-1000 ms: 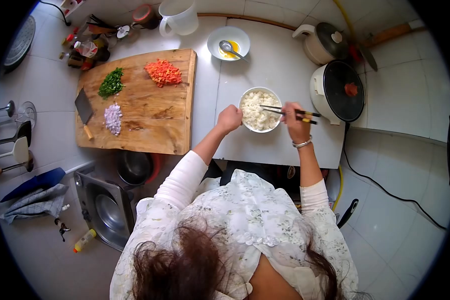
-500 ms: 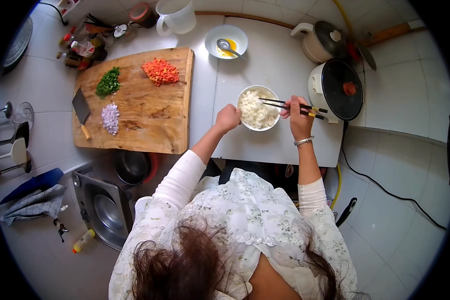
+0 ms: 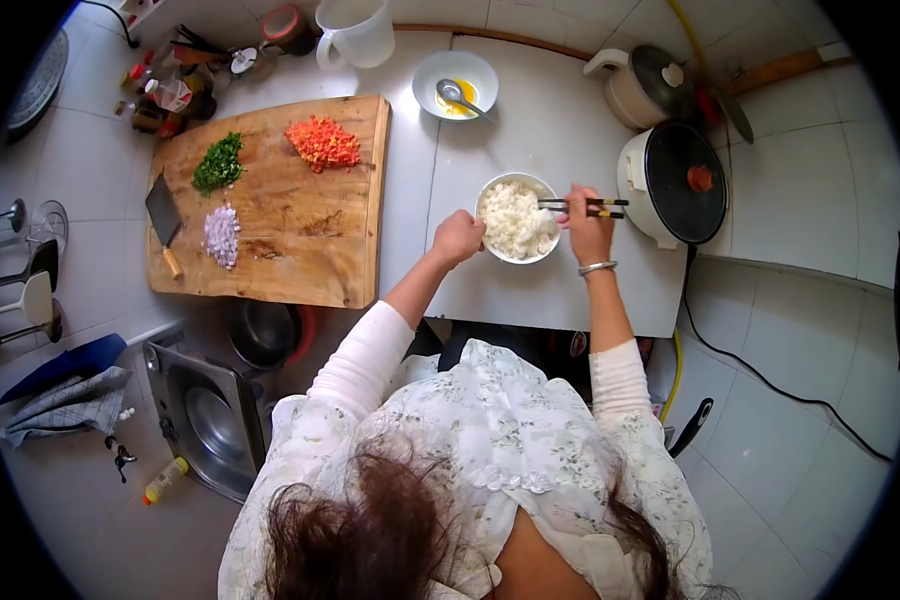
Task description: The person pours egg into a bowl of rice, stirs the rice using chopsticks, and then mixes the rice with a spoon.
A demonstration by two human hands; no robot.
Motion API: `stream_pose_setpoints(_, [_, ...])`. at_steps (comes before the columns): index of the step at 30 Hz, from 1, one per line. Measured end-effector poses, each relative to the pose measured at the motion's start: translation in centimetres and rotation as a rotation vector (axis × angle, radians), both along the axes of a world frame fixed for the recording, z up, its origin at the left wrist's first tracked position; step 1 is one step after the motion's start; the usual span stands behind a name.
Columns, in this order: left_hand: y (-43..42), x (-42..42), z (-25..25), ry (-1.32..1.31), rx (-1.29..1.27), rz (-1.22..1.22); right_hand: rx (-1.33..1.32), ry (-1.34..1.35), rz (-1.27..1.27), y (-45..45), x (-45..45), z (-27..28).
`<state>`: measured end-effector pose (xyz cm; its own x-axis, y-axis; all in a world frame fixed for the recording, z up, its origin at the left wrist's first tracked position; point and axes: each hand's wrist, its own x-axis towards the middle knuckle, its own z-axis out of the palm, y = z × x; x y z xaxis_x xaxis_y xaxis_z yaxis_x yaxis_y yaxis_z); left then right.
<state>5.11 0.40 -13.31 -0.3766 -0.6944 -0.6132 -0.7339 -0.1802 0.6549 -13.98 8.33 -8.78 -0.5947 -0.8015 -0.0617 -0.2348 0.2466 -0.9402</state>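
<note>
A white bowl (image 3: 523,261) full of cooked white rice (image 3: 515,218) stands on the white counter. My left hand (image 3: 459,238) grips its left rim, fingers closed. On the other side, my right hand (image 3: 588,222) is closed around dark chopsticks (image 3: 606,208), whose tips reach into the right part of the rice. A bracelet circles my right wrist. Behind the rice is a pale bowl (image 3: 432,68) with yellow beaten egg and a metal spoon (image 3: 456,95) in it.
To the left, a wooden cutting board (image 3: 300,235) carries a cleaver (image 3: 164,212), chopped greens (image 3: 218,165), orange-red dice (image 3: 322,143) and chopped purple onion (image 3: 222,238). A lidded cooker (image 3: 678,185) and a lidded pot (image 3: 646,85) are at right. A plastic jug (image 3: 358,35) stands at the back.
My right hand has moved slightly left toward the bowl, and the chopsticks have pushed deeper into the rice and turned more level. My left hand stays on the rim.
</note>
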Motion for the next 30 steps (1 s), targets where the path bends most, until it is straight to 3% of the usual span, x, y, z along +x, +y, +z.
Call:
stream_pose_setpoints(1, [0.0, 0.0, -0.4, 0.017, 0.010, 0.011, -0.018, -0.093, 0.021, -0.5, 0.6, -0.3])
stream_pose_setpoints(9, [0.2, 0.2, -0.5, 0.034, 0.039, 0.041, -0.109, -0.079, 0.147, 1.2, 2.2, 3.6])
stream_pose_setpoints(13, [-0.1, 0.2, -0.3, 0.015, 0.052, 0.031, 0.087, -0.067, 0.277, 0.7, 2.5, 0.3])
stream_pose_setpoints(18, [-0.1, 0.2, -0.4, 0.030, 0.045, 0.044, -0.097, -0.036, 0.099, 0.9, 0.9, 1.9])
stream_pose_setpoints(22, [-0.1, 0.1, -0.9, 0.022, 0.048, 0.041, -0.213, -0.237, -0.067, 1.0, 0.1, 4.0])
stream_pose_setpoints(26, [-0.1, 0.1, -1.1, 0.009, 0.025, 0.036, -0.087, -0.310, -0.051, -0.1, 0.6, -1.6])
stream_pose_setpoints(30, [0.0, 0.0, -0.9, -0.009, 0.026, 0.050, -0.058, -0.231, 0.010, -0.4, 0.4, -0.2])
